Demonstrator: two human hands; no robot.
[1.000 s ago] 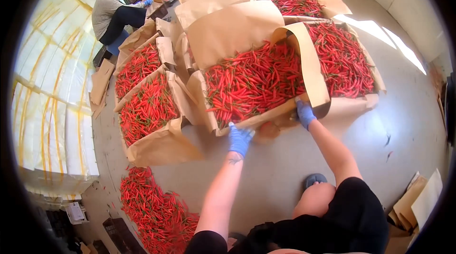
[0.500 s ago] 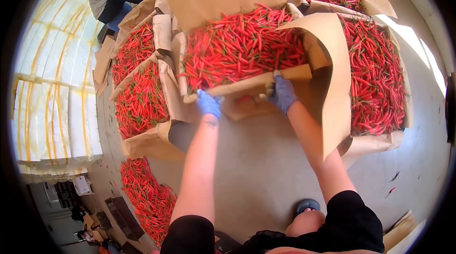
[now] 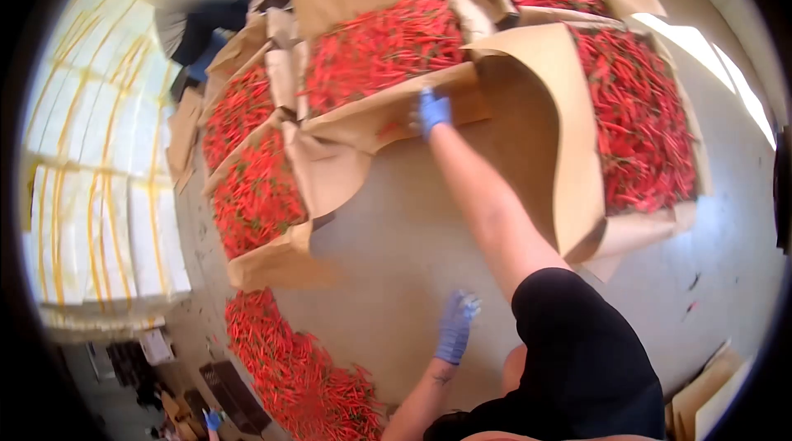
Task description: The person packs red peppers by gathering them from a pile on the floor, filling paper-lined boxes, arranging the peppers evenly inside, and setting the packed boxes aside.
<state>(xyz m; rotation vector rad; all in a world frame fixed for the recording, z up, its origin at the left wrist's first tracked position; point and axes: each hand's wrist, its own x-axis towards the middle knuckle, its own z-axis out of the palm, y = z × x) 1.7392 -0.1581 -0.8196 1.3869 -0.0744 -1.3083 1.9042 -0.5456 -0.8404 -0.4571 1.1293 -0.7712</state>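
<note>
A box lined with brown paper (image 3: 351,121) holds a heap of red chili peppers (image 3: 388,53). My right hand (image 3: 432,113), in a blue glove, is at its front edge, thumb near the rim and fingers curled against the front side. My left hand (image 3: 455,327), also gloved in blue, is low in front of my body, apart from the box. Motion blur smears its fingers, which look pale at the tips. A large sheet of brown paper (image 3: 569,144) curves up to the right of my right forearm.
More paper-lined boxes of chilies stand at left (image 3: 256,193) and right (image 3: 639,127). A loose chili pile (image 3: 297,367) lies on the floor at lower left. White taped blocks (image 3: 99,226) are stacked along the left. A person (image 3: 202,20) sits at upper left.
The box of chilies has shifted away and to the left in view. My left hand has let go of its front edge and drawn back toward my body; my right hand stays at the edge.
</note>
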